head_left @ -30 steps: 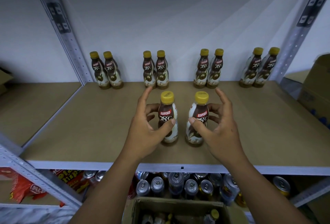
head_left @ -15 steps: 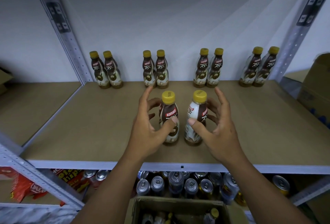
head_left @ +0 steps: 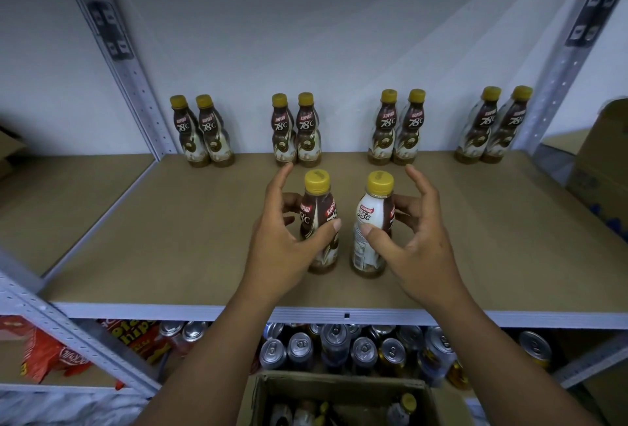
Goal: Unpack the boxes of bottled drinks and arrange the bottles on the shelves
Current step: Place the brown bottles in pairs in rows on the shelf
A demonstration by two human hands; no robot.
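Observation:
Two brown coffee bottles with yellow caps stand upright on the shelf board [head_left: 136,242], near its front. My left hand [head_left: 285,238] holds the left bottle [head_left: 317,221], thumb on its front and fingers behind it. My right hand [head_left: 411,238] holds the right bottle [head_left: 372,225] the same way; its white label side faces me. Both index fingers point up, off the bottles. Along the back wall stand several more bottles in pairs, such as the far left pair [head_left: 202,133] and the far right pair [head_left: 492,126].
An open cardboard box [head_left: 339,391] with more bottles sits below, at the bottom edge. The lower shelf holds several drink cans [head_left: 356,347] and red snack packets [head_left: 51,354]. Another cardboard box [head_left: 601,160] stands at the right. Metal uprights [head_left: 136,85] flank the shelf.
Both bottles have been turned on the spot between my fingers. The left label has swung round and the right bottle now shows its white side. The hands stayed in place.

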